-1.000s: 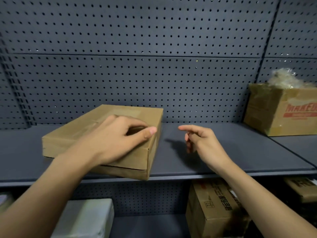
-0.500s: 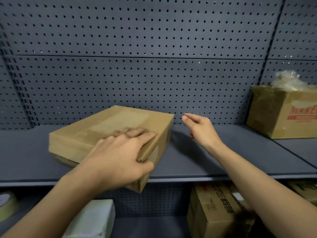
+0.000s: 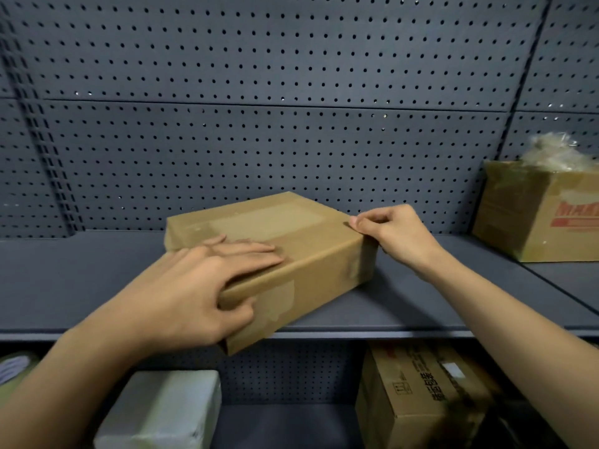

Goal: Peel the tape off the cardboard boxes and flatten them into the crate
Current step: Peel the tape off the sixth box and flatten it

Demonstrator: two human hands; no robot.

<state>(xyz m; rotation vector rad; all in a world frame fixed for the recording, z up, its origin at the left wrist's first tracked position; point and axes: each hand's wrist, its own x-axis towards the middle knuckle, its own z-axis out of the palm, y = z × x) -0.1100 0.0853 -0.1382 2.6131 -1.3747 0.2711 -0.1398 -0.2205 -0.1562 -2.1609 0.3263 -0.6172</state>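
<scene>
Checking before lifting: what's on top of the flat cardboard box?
The left hand rests flat on the box top; the right hand pinches its right corner. Anything under the palm is hidden.

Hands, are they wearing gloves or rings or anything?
No. Both the left hand and the right hand are bare: no gloves and no rings that show. The left forearm and right forearm are bare too, with no sleeve, watch or bracelet in view. The fingernails look short and plain.
</scene>
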